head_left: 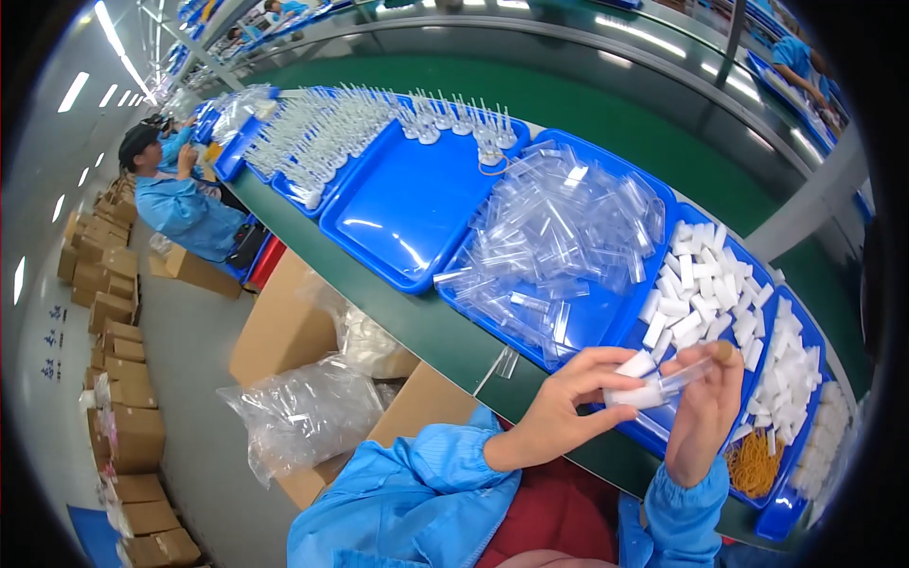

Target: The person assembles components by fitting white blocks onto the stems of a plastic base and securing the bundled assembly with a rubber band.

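My left hand (565,402) pinches a small white plastic piece (636,381) between thumb and fingers. My right hand (703,409) grips a clear plastic tube (684,376) whose end meets that white piece. Both hands hover over the near edge of a blue tray (625,322) heaped with clear tubes (559,241). To its right, another blue tray holds several white pieces (705,289). Both forearms wear light blue sleeves.
More blue trays (398,213) with white pump parts (327,142) run along the green bench to the left. Orange rubber bands (753,464) lie in a tray at right. Cardboard boxes and plastic bags (308,412) stand below the bench. A seated co-worker (175,194) works at far left.
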A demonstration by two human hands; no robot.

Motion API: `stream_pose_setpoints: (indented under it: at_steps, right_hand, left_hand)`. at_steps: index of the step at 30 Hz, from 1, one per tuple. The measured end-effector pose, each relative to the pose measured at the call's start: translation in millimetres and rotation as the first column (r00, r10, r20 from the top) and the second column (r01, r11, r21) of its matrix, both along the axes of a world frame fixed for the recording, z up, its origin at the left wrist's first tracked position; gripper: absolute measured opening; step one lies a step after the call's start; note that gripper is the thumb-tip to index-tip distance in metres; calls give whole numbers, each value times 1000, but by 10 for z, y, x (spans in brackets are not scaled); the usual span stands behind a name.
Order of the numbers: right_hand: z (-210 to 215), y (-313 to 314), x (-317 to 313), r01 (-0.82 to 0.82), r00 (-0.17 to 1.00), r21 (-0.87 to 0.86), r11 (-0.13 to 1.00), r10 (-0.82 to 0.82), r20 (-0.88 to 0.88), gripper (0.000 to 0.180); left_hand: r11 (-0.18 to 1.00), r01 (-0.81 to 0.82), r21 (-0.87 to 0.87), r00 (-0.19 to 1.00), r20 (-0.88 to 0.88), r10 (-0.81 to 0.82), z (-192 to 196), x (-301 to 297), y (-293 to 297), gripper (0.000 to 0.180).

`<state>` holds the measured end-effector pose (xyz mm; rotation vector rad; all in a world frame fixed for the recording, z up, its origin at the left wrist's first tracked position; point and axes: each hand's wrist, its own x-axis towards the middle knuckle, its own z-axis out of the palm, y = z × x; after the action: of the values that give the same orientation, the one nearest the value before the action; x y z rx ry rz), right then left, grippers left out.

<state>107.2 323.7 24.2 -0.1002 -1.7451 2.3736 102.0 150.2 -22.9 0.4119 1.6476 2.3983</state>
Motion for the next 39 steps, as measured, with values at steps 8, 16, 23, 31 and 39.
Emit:
stream_pose_setpoints:
  at_steps: [8, 16, 23, 31, 39]
  right_hand:
    - [-120, 263, 99, 4, 997, 186, 983, 10, -72, 39]
    - [-244, 394, 25, -77, 997, 51, 996, 76, 26, 32]
    - [-322, 505, 138, 0, 1000, 16, 1000, 0, 10, 33]
    - [-384, 532, 198, -9, 1000, 44, 999, 9, 0, 31]
    - [-479, 465, 173, 54, 993, 134, 990, -39, -114, 31]
  left_hand:
    - [998, 21, -65, 1000, -13, -21, 0, 19, 185, 27]
    - [998, -6, -61, 994, 112, 13, 20, -91, 189, 24]
    - [994, 42, -98, 992, 126, -30, 12, -49, 367, 23]
    - [988, -32, -151, 995, 88, 46, -13, -12, 381, 22]
    - [992, -16, -126, 994, 109, 30, 6, -13, 402, 21]
